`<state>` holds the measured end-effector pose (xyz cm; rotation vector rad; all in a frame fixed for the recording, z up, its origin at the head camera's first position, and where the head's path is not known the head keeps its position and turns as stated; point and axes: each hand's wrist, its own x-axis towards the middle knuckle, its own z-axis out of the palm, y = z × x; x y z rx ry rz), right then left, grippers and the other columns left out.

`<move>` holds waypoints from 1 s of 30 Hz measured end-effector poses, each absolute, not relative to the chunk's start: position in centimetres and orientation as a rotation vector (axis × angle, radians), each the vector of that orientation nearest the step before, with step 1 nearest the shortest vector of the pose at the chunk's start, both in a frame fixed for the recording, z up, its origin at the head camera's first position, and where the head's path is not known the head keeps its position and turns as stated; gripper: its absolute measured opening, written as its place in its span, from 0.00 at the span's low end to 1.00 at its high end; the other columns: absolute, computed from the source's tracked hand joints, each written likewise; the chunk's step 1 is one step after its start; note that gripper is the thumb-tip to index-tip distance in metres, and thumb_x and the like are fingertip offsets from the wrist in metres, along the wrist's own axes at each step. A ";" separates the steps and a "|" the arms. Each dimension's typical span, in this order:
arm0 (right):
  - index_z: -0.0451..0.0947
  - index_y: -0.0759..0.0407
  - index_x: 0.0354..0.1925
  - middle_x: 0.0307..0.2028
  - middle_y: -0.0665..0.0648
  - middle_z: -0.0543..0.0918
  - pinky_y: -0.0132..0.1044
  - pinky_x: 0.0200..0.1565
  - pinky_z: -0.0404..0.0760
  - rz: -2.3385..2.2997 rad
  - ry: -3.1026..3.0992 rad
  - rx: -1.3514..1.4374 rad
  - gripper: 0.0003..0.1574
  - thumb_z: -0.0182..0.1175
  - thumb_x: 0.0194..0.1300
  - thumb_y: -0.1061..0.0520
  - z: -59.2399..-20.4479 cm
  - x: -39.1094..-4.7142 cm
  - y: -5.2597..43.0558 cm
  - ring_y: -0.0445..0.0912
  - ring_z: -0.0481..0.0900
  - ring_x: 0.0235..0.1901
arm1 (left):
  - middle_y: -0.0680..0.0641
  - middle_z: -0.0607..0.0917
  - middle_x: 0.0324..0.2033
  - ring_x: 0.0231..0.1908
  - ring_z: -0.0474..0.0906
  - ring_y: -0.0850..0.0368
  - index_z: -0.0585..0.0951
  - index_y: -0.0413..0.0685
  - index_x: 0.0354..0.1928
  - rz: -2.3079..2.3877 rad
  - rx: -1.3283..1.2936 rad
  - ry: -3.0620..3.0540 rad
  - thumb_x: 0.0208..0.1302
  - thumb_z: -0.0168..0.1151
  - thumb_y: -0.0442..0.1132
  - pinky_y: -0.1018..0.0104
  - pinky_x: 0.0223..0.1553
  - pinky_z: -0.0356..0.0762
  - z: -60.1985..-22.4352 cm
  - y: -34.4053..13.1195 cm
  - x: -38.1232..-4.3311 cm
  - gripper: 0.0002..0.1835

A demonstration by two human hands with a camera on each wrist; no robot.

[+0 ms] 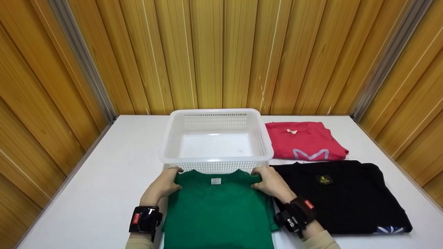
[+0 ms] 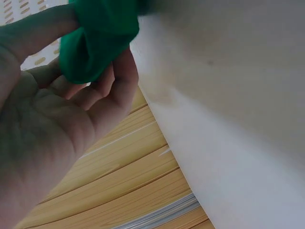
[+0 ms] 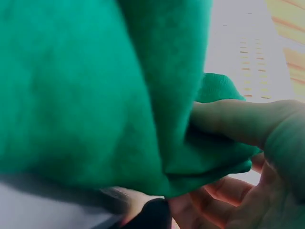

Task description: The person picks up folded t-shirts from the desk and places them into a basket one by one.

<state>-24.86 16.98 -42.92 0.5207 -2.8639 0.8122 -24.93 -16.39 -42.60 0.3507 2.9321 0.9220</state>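
Observation:
A green T-shirt (image 1: 218, 211) with a white neck label hangs between my two hands, in front of the white basket. My left hand (image 1: 162, 184) pinches its left shoulder; in the left wrist view the thumb lies on one side of the green cloth (image 2: 102, 43) and the fingers on the other. At the right shoulder my right hand (image 1: 271, 181) pinches the fabric. Its thumb presses on the green shirt (image 3: 86, 95) in the right wrist view, with the fingers beneath. The shirt's lower part runs out of the head view's bottom edge.
A white perforated basket (image 1: 166, 138) with nothing in it stands at the back middle of the white table (image 1: 93, 193). Right of it lies a folded red shirt (image 1: 294, 140), and nearer, a folded black shirt (image 1: 346, 200). Wood-patterned walls (image 1: 207, 52) enclose the table's back and sides.

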 end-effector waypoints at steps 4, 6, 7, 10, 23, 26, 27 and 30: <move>0.81 0.55 0.30 0.32 0.54 0.86 0.40 0.33 0.78 0.801 -2.811 0.592 0.10 0.70 0.45 0.63 -42.6 -24.3 17.0 0.46 0.79 0.31 | 0.38 0.81 0.42 0.44 0.79 0.44 0.81 0.34 0.45 0.898 0.368 2.948 0.52 0.66 0.29 0.50 0.47 0.78 -42.3 -16.2 -24.9 0.16; 0.81 0.53 0.29 0.30 0.52 0.85 0.37 0.31 0.77 0.796 -2.795 0.604 0.10 0.70 0.45 0.62 -42.3 -24.1 17.0 0.43 0.77 0.29 | 0.40 0.81 0.39 0.40 0.79 0.47 0.81 0.36 0.41 0.901 0.362 2.947 0.54 0.67 0.31 0.52 0.43 0.80 -42.1 -16.1 -24.8 0.12; 0.81 0.53 0.28 0.29 0.51 0.85 0.36 0.30 0.76 0.790 -2.790 0.604 0.10 0.71 0.45 0.62 -42.2 -23.9 17.0 0.41 0.77 0.28 | 0.41 0.80 0.38 0.39 0.79 0.48 0.81 0.37 0.39 0.908 0.364 2.945 0.53 0.67 0.31 0.53 0.41 0.80 -41.9 -16.1 -24.7 0.10; 0.80 0.50 0.27 0.25 0.47 0.82 0.34 0.28 0.74 0.771 -2.788 0.596 0.09 0.70 0.46 0.62 -41.8 -23.6 17.2 0.39 0.73 0.26 | 0.42 0.81 0.35 0.37 0.79 0.49 0.79 0.39 0.33 0.945 0.386 2.925 0.53 0.66 0.29 0.56 0.37 0.81 -41.4 -16.3 -24.5 0.06; 0.81 0.49 0.29 0.26 0.45 0.80 0.33 0.32 0.76 0.777 -2.731 0.667 0.08 0.68 0.52 0.61 -40.2 -22.7 18.3 0.38 0.72 0.29 | 0.39 0.84 0.39 0.40 0.82 0.46 0.79 0.39 0.39 1.050 0.495 2.808 0.58 0.61 0.28 0.56 0.37 0.82 -38.5 -17.6 -23.3 0.07; 0.82 0.50 0.30 0.27 0.45 0.82 0.33 0.35 0.78 0.797 -2.704 0.719 0.08 0.68 0.52 0.62 -39.9 -22.7 18.6 0.38 0.74 0.30 | 0.39 0.85 0.40 0.40 0.82 0.46 0.80 0.37 0.42 1.040 0.561 2.814 0.59 0.61 0.29 0.55 0.38 0.83 -37.7 -17.7 -23.0 0.09; 0.82 0.51 0.30 0.27 0.45 0.83 0.34 0.36 0.79 0.805 -2.696 0.735 0.08 0.68 0.52 0.63 -39.7 -22.7 18.7 0.38 0.74 0.30 | 0.39 0.85 0.39 0.40 0.82 0.46 0.80 0.37 0.42 1.037 0.585 2.819 0.59 0.61 0.29 0.55 0.38 0.83 -37.5 -17.8 -22.9 0.09; 0.83 0.53 0.31 0.29 0.47 0.84 0.34 0.39 0.80 0.840 -2.679 0.777 0.08 0.68 0.52 0.64 -39.2 -22.6 18.9 0.38 0.76 0.31 | 0.39 0.85 0.38 0.39 0.81 0.47 0.81 0.37 0.42 1.037 0.649 2.824 0.59 0.61 0.29 0.55 0.38 0.83 -36.8 -17.9 -22.5 0.09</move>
